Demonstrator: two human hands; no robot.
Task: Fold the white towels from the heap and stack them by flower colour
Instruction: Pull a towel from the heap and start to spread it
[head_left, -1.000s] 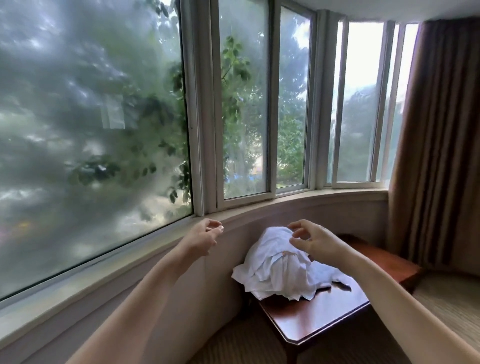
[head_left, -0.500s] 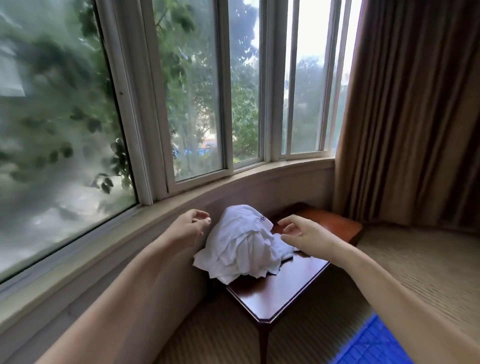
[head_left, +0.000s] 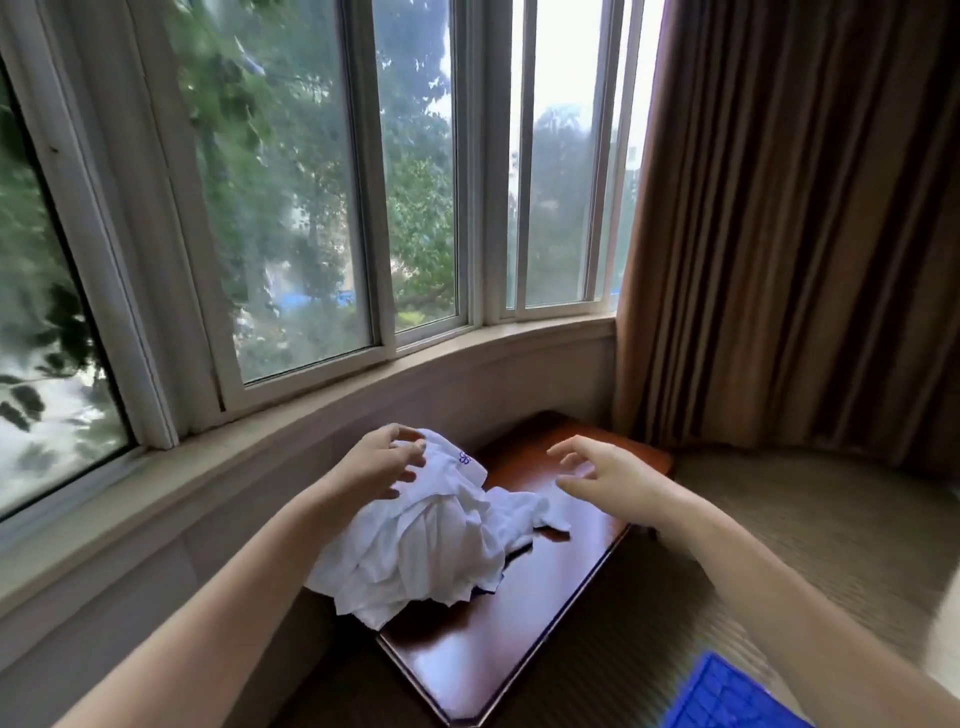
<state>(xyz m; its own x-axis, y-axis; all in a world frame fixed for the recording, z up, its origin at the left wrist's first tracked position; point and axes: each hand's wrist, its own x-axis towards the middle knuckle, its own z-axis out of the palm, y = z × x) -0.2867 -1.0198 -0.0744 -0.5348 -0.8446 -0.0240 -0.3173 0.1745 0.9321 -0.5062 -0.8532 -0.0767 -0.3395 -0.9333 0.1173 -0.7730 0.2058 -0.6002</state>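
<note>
White towels (head_left: 431, 540) lie heaped on the dark wooden table (head_left: 483, 649) under the window. The left hand (head_left: 382, 465) curls loosely onto the heap's top (grip unclear); the right hand (head_left: 605, 480) hovers spread, holding nothing

A curved bay window (head_left: 332, 208) with pale frames shows green trees in daylight above a beige sill (head_left: 291, 431). Brown curtains (head_left: 789, 223) hang at right, beside a dark wooden table (head_left: 498, 644) on tan carpet (head_left: 831, 525).

One camera sits on the person's head, looking forward and down, close over the table (head_left: 524, 639) by the window (head_left: 311, 208).
</note>
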